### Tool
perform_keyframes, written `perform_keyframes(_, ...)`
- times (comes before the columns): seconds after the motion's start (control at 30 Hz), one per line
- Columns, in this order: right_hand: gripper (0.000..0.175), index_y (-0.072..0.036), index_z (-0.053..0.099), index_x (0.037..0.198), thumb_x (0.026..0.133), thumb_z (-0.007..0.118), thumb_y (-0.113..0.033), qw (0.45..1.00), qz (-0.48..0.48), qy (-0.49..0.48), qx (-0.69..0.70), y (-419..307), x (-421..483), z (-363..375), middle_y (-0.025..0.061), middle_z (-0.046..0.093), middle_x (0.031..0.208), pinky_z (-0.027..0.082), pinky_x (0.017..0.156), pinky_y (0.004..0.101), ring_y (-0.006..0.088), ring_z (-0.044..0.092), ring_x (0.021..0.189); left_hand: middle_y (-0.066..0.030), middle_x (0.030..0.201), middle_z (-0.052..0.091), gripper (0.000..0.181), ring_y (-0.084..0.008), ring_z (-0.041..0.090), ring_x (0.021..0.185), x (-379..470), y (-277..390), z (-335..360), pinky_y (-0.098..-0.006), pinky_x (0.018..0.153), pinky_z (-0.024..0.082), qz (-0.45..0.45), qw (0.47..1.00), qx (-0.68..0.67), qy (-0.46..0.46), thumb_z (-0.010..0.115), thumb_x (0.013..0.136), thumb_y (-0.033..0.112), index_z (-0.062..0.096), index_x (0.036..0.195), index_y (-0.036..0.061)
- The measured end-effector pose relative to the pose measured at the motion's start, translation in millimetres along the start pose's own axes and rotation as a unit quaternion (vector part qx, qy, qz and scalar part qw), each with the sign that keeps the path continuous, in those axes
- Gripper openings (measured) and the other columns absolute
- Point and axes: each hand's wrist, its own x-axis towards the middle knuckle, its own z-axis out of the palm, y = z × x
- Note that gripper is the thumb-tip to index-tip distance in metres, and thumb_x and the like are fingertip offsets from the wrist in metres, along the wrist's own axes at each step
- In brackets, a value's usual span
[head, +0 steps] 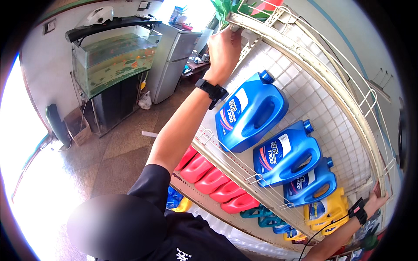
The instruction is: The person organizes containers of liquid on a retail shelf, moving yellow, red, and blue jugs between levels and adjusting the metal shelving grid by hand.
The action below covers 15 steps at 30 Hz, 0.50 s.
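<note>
My left hand, with a black band on its wrist, is raised to one end of a cream metal shelf. Its fingers curl around the shelf's front edge. At the other end of that shelf, my right hand grips the same edge; some of its fingers are hidden. A cabled black wrist device sits on the right wrist. Below this shelf stand a large blue jug, a second blue jug, a smaller blue jug and several yellow jugs.
A wire guard rail lines the lower shelf. Under it are several red jugs and teal jugs. Green leaves rise by my left hand. Across the floor stand a fish tank, a grey refrigerator and a cardboard box.
</note>
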Motion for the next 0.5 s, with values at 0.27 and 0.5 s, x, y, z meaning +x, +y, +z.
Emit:
perform_keyframes(0.27,0.060,0.020,0.045,0.137,0.089,0.059,-0.012,0.996,0.038,0.064,0.047,-20,3,10,0.0301,0.054,0.141,0.046,0.117,0.0527,0.0414,0.053,0.136,-0.0170,0.089,0.076,0.016,-0.0287,0.076,0.077,3,-20,-16,-0.0351,0.067,0.058,0.088,0.994,-0.023,-0.063,0.072,0.092,0.013,0.075,0.101,0.0002)
perform_keyframes(0.5,0.064,0.020,0.038,0.142,0.085,0.053,-0.003,0.987,0.087,0.083,0.102,0,2,24,0.0311,0.047,0.149,0.041,0.120,0.0542,0.0448,0.049,0.139,-0.0162,0.098,0.076,0.022,-0.0280,0.077,0.082,16,-17,-25,-0.0343,0.070,0.058,0.119,0.987,-0.038,-0.104,0.070,0.092,0.010,0.074,0.113,0.0036)
